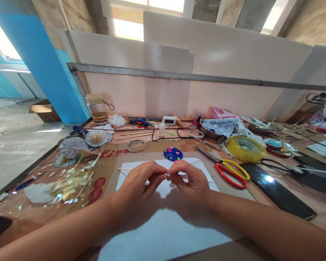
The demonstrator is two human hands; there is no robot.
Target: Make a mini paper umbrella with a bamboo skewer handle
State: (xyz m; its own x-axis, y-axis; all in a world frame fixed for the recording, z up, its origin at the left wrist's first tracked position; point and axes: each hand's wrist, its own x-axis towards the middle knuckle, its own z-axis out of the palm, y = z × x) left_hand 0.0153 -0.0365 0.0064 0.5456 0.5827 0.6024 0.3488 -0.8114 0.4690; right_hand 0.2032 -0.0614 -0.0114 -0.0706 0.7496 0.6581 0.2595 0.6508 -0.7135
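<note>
Over a white sheet of paper (pixel 163 232), my left hand (pixel 143 179) and my right hand (pixel 188 177) meet with fingertips pinched together. Between them shows a small whitish piece (pixel 167 174), too small and too covered to name. Both hands are closed on it. A thin wooden stick (pixel 123 169) juts out to the left behind my left hand; whether it is held or lies on the paper I cannot tell. Just beyond the fingertips lies a round blue patterned fabric piece (pixel 173 154). Scissors with red and yellow handles (pixel 228 170) rest right of my right hand.
A black phone (pixel 277 190) and yellow tape roll (pixel 246 148) lie at right. Behind stand a small white bottle (pixel 162 129), a glue gun (pixel 138 122) and a glass jar (pixel 97 110). Pleated paper fans (pixel 74 148) and scraps on plastic (pixel 62 188) cover the left side.
</note>
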